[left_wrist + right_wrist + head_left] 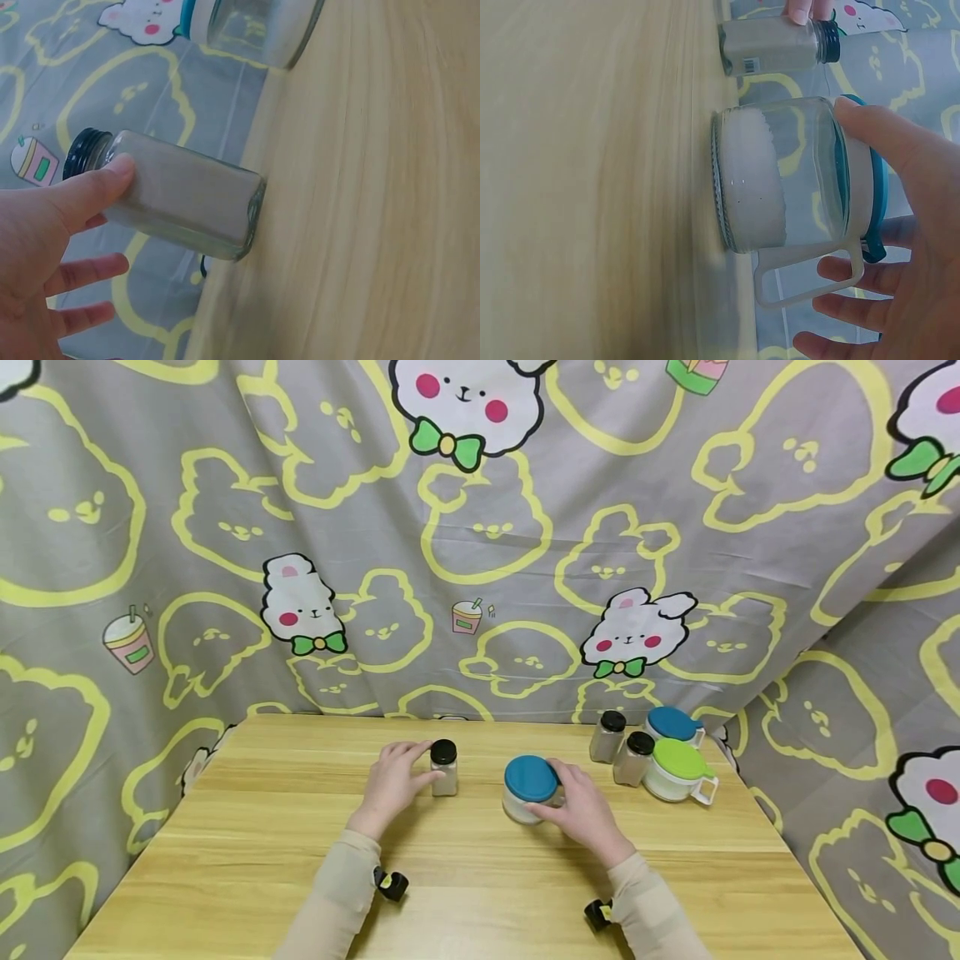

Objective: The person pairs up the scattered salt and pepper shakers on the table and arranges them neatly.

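My left hand (392,783) pinches a square glass spice jar (184,193) with a black screw lid near its neck, thumb in front. Its other fingers are spread, and the jar holds greyish powder. With thumb and fingertips, my right hand (588,810) holds a round glass seasoning jar (754,180) just under its blue lid (531,778). White granules fill roughly the lower half of that jar. A white handle (810,277) sticks out on the side toward the right-hand fingers. Both jars are upright at the tabletop, the spice jar left of the seasoning jar.
At the table's back right stand two black-lidded spice jars (633,760), a green-lidded seasoning jar (678,768) with a white handle and another blue-lidded one (672,724). A grey patterned curtain (495,552) hangs behind the wooden table (480,902) and along its sides.
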Action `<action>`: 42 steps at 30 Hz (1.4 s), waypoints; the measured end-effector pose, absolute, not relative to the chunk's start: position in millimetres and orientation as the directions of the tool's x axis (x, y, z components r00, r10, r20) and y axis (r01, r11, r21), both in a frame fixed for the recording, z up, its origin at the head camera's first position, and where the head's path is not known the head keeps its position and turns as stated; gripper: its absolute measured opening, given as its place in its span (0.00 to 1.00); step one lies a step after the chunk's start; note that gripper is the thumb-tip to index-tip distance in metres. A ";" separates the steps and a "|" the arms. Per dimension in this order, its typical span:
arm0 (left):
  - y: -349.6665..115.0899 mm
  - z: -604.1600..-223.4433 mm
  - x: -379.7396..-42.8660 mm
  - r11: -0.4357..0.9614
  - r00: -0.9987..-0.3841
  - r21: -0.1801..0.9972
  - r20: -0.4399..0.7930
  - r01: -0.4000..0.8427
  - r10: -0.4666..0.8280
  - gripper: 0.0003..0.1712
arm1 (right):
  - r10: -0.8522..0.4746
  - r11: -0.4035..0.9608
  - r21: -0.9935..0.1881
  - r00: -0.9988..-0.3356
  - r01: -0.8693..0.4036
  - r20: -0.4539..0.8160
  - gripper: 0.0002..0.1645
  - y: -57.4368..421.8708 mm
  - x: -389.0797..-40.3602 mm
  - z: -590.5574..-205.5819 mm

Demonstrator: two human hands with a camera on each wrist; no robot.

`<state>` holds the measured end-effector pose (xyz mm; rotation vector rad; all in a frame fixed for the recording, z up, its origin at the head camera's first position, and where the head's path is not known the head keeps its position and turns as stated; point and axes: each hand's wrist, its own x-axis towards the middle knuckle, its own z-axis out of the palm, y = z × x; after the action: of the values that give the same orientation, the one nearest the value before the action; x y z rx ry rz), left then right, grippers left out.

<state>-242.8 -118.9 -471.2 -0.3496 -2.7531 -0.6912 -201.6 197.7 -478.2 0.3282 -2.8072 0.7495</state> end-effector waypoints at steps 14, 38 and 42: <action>-136.4 -468.0 -243.0 0.844 -0.944 0.451 0.279 0.290 0.175 0.39 | -0.184 0.837 -0.463 -0.946 -0.293 0.266 0.51 185.7 -202.8 -476.0; -166.1 -467.0 -245.5 0.838 -0.935 0.444 0.296 0.317 0.197 0.38 | -0.208 0.821 -0.478 -0.943 -0.312 0.258 0.52 157.7 -208.8 -476.9; -170.6 -465.5 -245.4 0.839 -0.932 0.437 0.299 0.324 0.204 0.38 | -0.218 0.821 -0.472 -0.941 -0.321 0.260 0.52 152.6 -211.2 -478.3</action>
<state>-245.4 -170.6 -465.5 -0.4054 -2.7775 -0.7225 -211.2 152.6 -478.3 0.4204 -2.8097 0.7787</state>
